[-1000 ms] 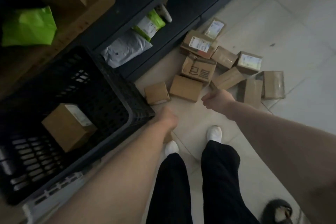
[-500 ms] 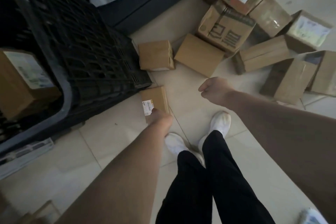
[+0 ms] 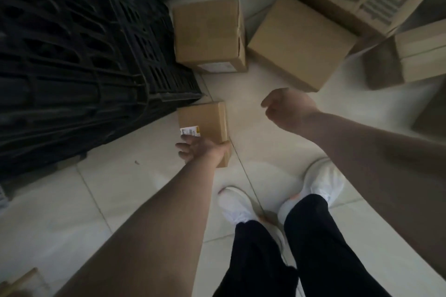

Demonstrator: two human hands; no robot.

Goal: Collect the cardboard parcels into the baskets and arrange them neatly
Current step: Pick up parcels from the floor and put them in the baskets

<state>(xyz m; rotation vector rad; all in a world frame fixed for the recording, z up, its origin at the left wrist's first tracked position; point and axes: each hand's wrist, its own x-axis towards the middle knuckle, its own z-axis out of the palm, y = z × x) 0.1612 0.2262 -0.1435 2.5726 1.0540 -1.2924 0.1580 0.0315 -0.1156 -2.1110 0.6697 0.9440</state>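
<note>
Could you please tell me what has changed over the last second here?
The left hand has reached down onto the near end of the small brown cardboard parcel with a white label beside the black plastic basket; whether it grips is unclear. The camera has dropped closer. The right hand stays loosely curled and empty, and the other parcels lie where they were.

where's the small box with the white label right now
Head view, left of centre: the small box lies on the floor by the near corner of the basket, the left hand over its near end.
</note>
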